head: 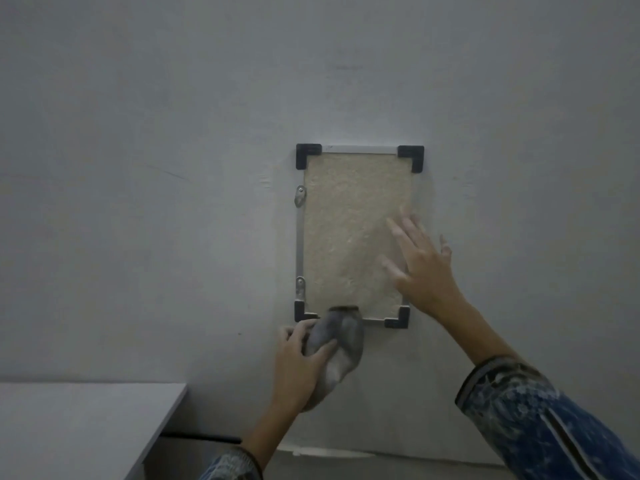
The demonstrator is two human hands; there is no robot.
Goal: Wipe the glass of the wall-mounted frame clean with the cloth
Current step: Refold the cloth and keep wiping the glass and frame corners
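Note:
A small upright frame (300, 244) hangs on the grey wall, with metal rails, black corner pieces and a beige speckled panel behind its glass (349, 230). My left hand (299, 362) grips a bunched grey cloth (341, 344) at the frame's bottom edge, near the lower left corner; the cloth's top overlaps the bottom of the glass. My right hand (420, 268) lies flat with straight, spread fingers against the frame's right side, covering the right rail and part of the glass.
A grey table top (79, 420) juts from the lower left, its corner close to my left forearm. Two small metal hanger clips (300, 196) sit on the frame's left rail. Bare wall surrounds the frame.

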